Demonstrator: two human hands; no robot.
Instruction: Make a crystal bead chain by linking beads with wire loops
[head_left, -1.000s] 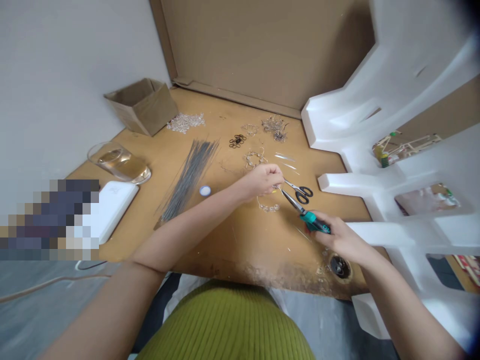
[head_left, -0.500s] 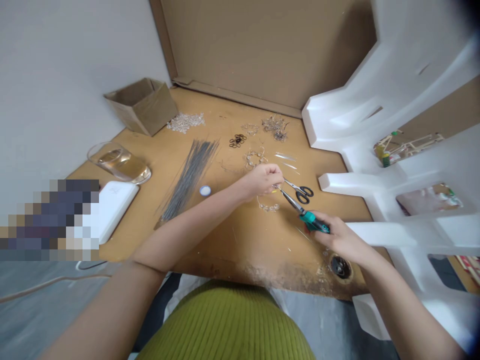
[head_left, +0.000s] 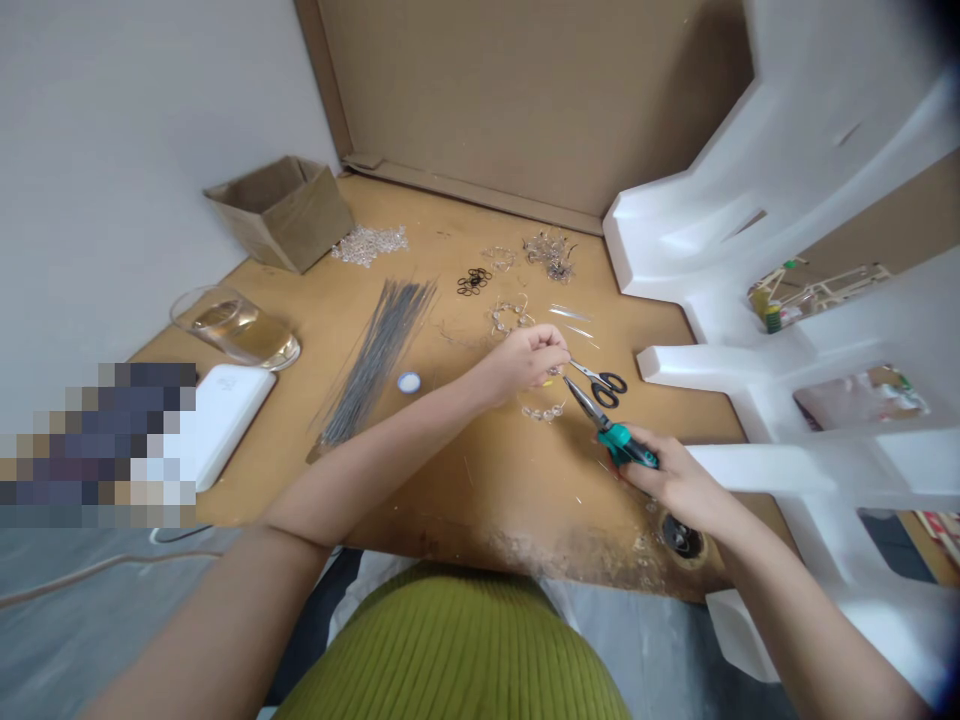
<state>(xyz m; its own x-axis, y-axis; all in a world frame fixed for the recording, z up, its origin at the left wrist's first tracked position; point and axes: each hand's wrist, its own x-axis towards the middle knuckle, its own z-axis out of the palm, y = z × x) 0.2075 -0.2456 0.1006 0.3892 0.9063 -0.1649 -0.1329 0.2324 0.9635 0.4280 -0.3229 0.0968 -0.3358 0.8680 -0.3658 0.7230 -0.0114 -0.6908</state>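
My left hand (head_left: 536,357) is closed in a pinch on a strand of clear beads (head_left: 541,412), which hangs in a loop below the fingers. My right hand (head_left: 664,465) grips long-nose pliers (head_left: 622,440) with green and black handles. The plier tips point up and left, close to the left fingertips; whether they touch the wire there is too small to tell. Just beyond the pliers lie black-handled scissors (head_left: 609,386), their blades partly behind the left hand. Behind the left hand rests a beaded ring (head_left: 510,318) on the table.
A bundle of grey wires (head_left: 381,360) and a small white round lid (head_left: 409,382) lie left of centre. Farther back are black rings (head_left: 474,281), loose clear beads (head_left: 369,245) and a cardboard box (head_left: 281,215). A tilted glass (head_left: 240,325) stands left; white foam (head_left: 712,370) borders the right.
The pliers' tips have shifted slightly away from the left fingertips. The hanging bead strand has swung a little to the right. My left hand has hardly moved.
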